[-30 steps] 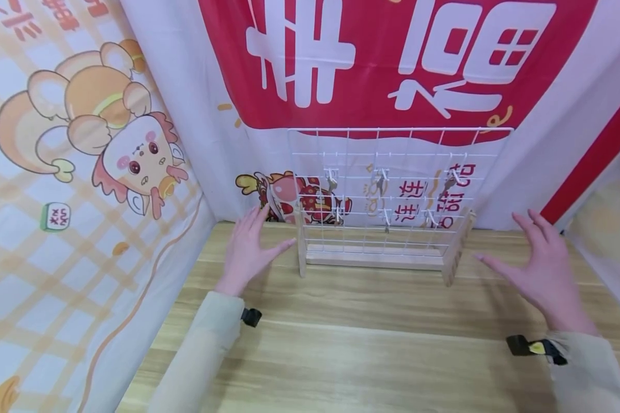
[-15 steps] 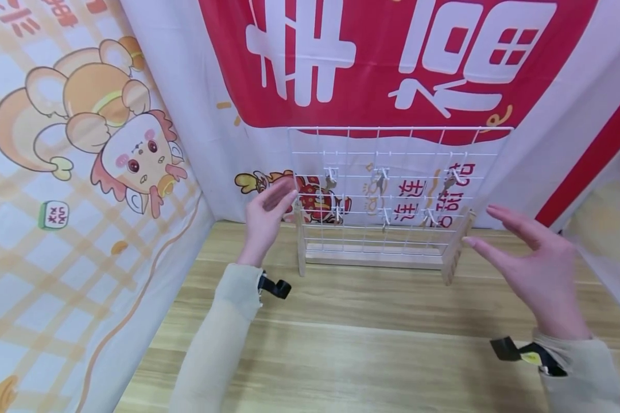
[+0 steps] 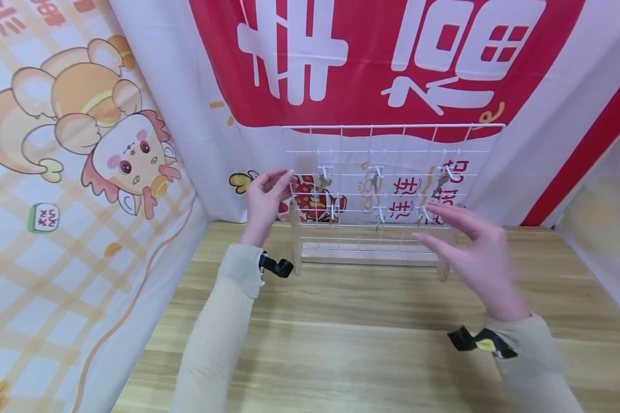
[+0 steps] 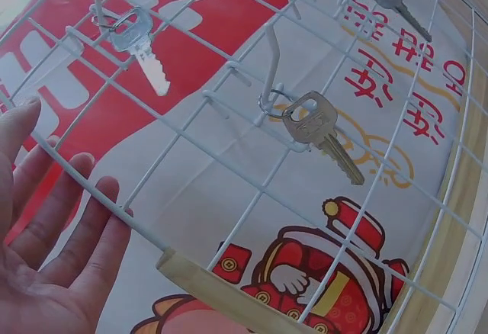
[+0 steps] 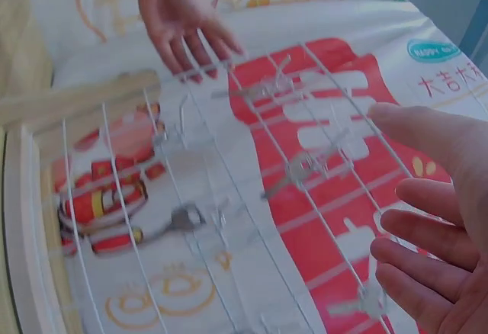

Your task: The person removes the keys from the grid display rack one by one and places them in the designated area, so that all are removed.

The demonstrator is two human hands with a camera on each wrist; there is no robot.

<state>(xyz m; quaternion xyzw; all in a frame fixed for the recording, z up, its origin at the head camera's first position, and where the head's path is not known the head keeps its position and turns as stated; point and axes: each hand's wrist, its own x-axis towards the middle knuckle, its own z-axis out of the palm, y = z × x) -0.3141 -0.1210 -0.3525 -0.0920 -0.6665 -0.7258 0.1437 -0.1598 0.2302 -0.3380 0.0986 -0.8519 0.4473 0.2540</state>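
Note:
A white wire grid rack (image 3: 392, 125) stands upright on a wooden base (image 3: 367, 256). Metal keys dangle from its hooks in two rows, among them a key (image 3: 376, 180) in the upper middle and a brass-toned key (image 4: 328, 132) in the left wrist view. My left hand (image 3: 265, 201) holds the rack's left side edge, thumb in front and fingers behind the wire. My right hand (image 3: 477, 252) hovers before the rack's right part, thumb and fingers spread apart, nothing between them. Its fingertips overlap the lower right hook in the head view.
The wood-grain table (image 3: 310, 355) stretches in front of the rack. Behind it hangs a white cloth with a large red panel (image 3: 361, 69), and a cartoon-printed cloth (image 3: 41, 275) covers the left side.
My left hand has moved in to the rack's left edge and taken hold of it. My right hand has come leftward, from beside the rack to in front of its right part.

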